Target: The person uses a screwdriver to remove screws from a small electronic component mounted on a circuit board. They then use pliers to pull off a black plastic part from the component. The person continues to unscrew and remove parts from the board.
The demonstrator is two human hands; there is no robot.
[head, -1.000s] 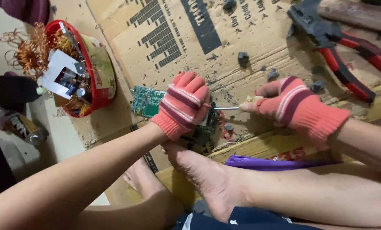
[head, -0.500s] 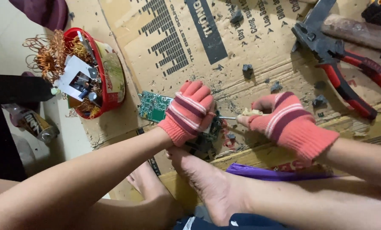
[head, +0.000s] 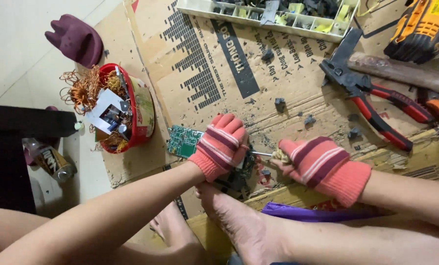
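Note:
My left hand [head: 223,144], in a red striped knit glove, presses down on a green circuit board [head: 184,141] that lies on flattened cardboard [head: 204,64]. My right hand [head: 317,164], in a matching glove, grips a small screwdriver [head: 264,154] whose metal tip points left at the board's near end, beside my left hand. My bare foot [head: 239,221] rests against the board's lower edge. Dark parts of the board sit half hidden under my left glove.
A red bowl [head: 143,115] of copper wire and scrap parts stands left of the board. Red-handled pliers [head: 376,105], a wooden-handled hammer [head: 401,71] and a yellow power tool [head: 423,24] lie at the right. A parts tray [head: 268,17] is at the top. Black plastic bits litter the cardboard.
The view has shifted so that both hands sit lower in the frame. Both hands keep their hold on the board and the screwdriver.

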